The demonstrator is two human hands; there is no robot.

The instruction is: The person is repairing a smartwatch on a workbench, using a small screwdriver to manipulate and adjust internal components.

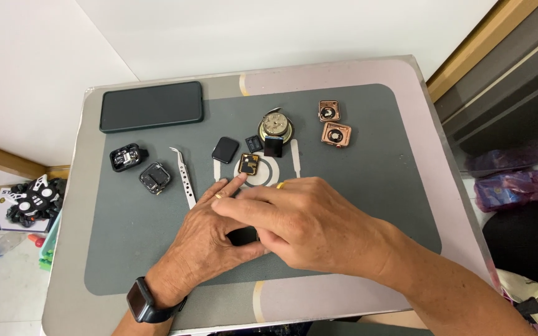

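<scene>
Both hands, left (203, 239) and right (300, 227), grip a small dark part (244, 236) over the grey mat (368, 180)

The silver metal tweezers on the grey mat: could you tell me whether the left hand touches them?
Cannot tell: in the head view the left hand meets the silver metal tweezers at their lower tip, hiding any gap.

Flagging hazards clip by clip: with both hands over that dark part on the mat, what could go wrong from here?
1. The left hand and right hand cover the dark part; the grip is hidden, so it could slip unseen.
2. The left forefinger touches the gold-framed module; a nudge might push it into the black square nearby.
3. The tweezers lie beside the left hand; a sideways move may knock them into the open watch case.
</scene>
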